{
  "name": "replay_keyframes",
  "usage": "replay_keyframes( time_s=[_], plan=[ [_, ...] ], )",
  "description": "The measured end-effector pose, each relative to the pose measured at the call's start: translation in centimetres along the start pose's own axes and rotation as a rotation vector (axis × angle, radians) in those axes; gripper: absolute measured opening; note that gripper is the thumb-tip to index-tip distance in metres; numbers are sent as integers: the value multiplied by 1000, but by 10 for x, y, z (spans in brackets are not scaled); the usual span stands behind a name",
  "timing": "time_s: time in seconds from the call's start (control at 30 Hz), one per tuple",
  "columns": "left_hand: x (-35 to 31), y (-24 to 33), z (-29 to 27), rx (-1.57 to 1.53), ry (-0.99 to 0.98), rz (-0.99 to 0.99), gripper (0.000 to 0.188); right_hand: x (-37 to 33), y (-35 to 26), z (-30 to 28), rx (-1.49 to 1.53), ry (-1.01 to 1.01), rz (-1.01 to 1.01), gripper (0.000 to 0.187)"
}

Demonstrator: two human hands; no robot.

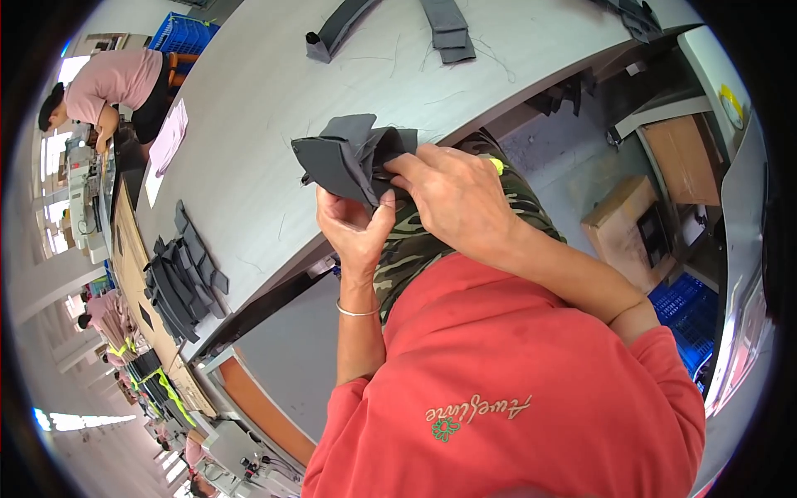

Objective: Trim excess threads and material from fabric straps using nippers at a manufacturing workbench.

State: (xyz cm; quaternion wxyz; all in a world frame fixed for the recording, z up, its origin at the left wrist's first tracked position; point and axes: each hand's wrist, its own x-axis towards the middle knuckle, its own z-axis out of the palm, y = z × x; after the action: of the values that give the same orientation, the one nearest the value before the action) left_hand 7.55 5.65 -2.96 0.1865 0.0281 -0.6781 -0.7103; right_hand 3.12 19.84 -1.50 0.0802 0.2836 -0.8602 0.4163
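Note:
A folded dark grey fabric piece point(336, 162) with layered flaps is held up over the near edge of the table. My left hand point(355, 232) is closed on its lower edge, thumb on the near side. At the right side of the fabric, my right hand point(461, 199) is closed, its fingertips pinched together against the folds. A small bright yellow end point(498, 166) shows beyond its knuckles; what it belongs to is hidden by the hand. Loose threads stick out around the fabric.
On the pale table point(249, 108), a pile of dark grey fabric pieces point(183, 274) lies left and more strips point(448, 31) lie at the far side. A pink sheet point(168, 145) is beyond. Cardboard boxes point(627, 228) and a blue crate point(685, 319) stand right. A person point(116, 83) bends at far left.

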Motion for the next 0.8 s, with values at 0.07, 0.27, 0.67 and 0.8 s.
replay_keyframes(
  time_s=[0.07,0.27,0.67,0.8],
  plan=[
    [-1,0,2,-6,-11,17,67,1,-2,-2,-38,-33,-4,12],
    [0,2,3,1,-18,-15,67,3,1,-3,-4,-26,20,10],
    [22,5,-20,-96,73,-94,35,-4,22,-34,643,-122,346,20],
    [29,10,-37,-235,104,-146,24,-19,27,-15,785,-225,393,21]
  ],
)
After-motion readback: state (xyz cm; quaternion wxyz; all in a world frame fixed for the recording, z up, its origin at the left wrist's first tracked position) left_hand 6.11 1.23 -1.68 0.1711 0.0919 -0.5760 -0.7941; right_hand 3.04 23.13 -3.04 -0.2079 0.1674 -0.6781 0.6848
